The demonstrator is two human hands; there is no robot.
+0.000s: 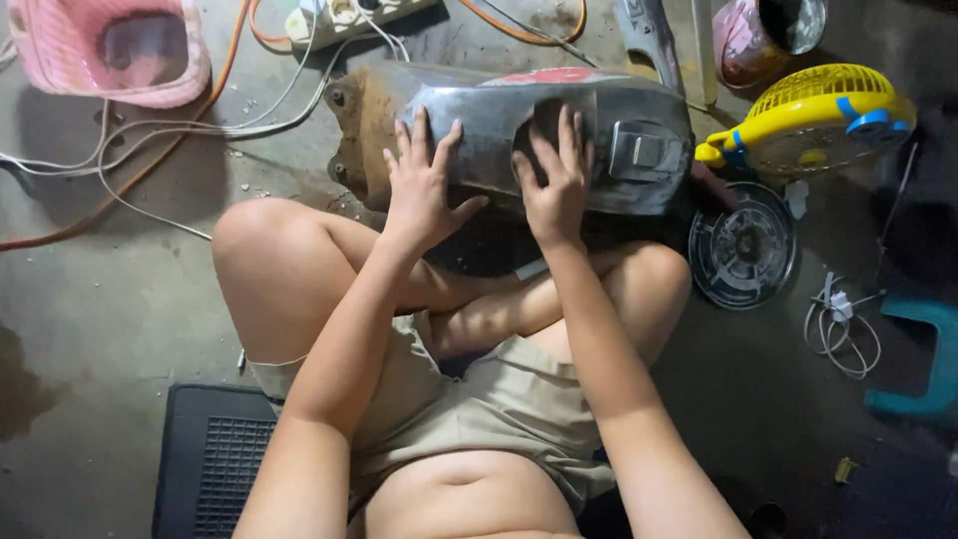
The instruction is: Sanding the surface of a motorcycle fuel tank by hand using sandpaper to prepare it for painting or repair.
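A worn silver rice cooker body [629, 120] lies on its side on the concrete floor in front of my crossed legs, its rusty base to the left. My left hand [424, 185] lies flat on its metal side, fingers spread. My right hand [554, 180] presses on the same side a little to the right, fingers reaching over a dark opening. Neither hand holds anything else.
A pink basket [110, 50] sits at top left, a white power strip [344, 18] with orange and white cables behind the cooker. A yellow fan [813, 120], a round metal plate [743, 250], a white cable coil [838, 319] and a blue stool [923, 364] are right. A black mat [205, 459] lies bottom left.
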